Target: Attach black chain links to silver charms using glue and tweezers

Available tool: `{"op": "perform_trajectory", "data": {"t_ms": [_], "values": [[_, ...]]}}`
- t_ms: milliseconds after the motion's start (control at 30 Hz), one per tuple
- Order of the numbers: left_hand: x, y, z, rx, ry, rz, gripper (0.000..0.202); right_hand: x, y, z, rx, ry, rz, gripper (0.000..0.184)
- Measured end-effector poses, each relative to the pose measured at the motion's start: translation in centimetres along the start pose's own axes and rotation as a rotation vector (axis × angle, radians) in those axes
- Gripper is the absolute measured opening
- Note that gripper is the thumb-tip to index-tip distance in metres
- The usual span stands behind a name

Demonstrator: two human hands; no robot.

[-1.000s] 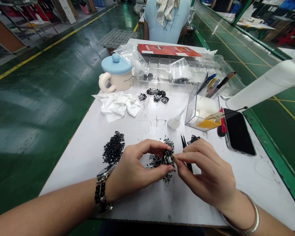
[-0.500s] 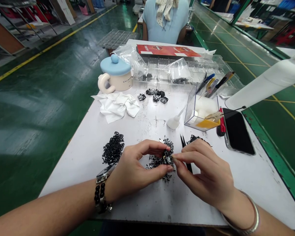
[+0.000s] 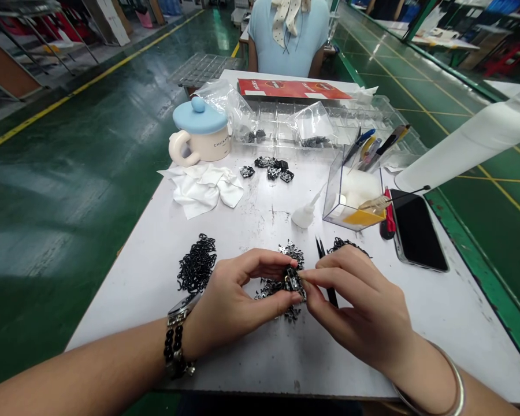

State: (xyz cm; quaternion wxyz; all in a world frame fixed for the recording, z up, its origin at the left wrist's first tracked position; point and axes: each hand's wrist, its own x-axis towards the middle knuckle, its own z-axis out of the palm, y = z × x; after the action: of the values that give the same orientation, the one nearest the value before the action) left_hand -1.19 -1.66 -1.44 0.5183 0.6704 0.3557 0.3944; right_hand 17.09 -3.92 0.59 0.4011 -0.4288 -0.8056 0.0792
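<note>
Black metal piece (image 3: 292, 281) getting pinched at a white workbench (image 3: 251, 370)

The person's left hand (image 3: 229, 300) and right hand (image 3: 359, 306) are working close together, their fingertips both clamping the piece directly above a scattered heap of silver-and-black metal links (image 3: 291, 253). Black tweezers (image 3: 320, 248) are running behind the right hand's fingers, though whether that hand is gripping them cannot be told. A tangled pile of black chain (image 3: 197, 264) is lying just left of the hands, and a smaller black tangle (image 3: 344, 244) is sitting beyond the right hand. A wristwatch (image 3: 184, 303) and black beads (image 3: 175, 352) are circling the left wrist, a silver bangle (image 3: 457, 387) the right.

Farther up the table, small black parts (image 3: 271, 167) are lying in a loose cluster beside a crumpled white cloth (image 3: 201, 188) and a cream mug with a blue lid (image 3: 199, 133). A clear acrylic box (image 3: 351, 202) is standing near a white glue bottle (image 3: 305, 214), with a black smartphone (image 3: 416, 230) lying to its right. Beyond the table, a co-worker in a light blue top (image 3: 288, 40) is sitting with their back to the camera.
</note>
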Motion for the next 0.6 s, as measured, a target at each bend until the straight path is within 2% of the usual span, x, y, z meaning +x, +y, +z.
{"op": "perform_trajectory", "data": {"t_ms": [300,500,600], "values": [[0.03,-0.13,0.00,0.003,-0.013,-0.011,0.035,-0.29,-0.03,-0.12,-0.041,-0.033,-0.015,0.017],[0.27,-0.04,-0.08,-0.125,-0.060,-0.089,0.034,-0.41,0.01,-0.14,-0.078,-0.070,-0.053,0.013],[0.29,0.07,-0.12,-0.146,-0.073,-0.118,0.033,-0.37,-0.01,-0.15,-0.068,-0.092,-0.026,0.010]]}}
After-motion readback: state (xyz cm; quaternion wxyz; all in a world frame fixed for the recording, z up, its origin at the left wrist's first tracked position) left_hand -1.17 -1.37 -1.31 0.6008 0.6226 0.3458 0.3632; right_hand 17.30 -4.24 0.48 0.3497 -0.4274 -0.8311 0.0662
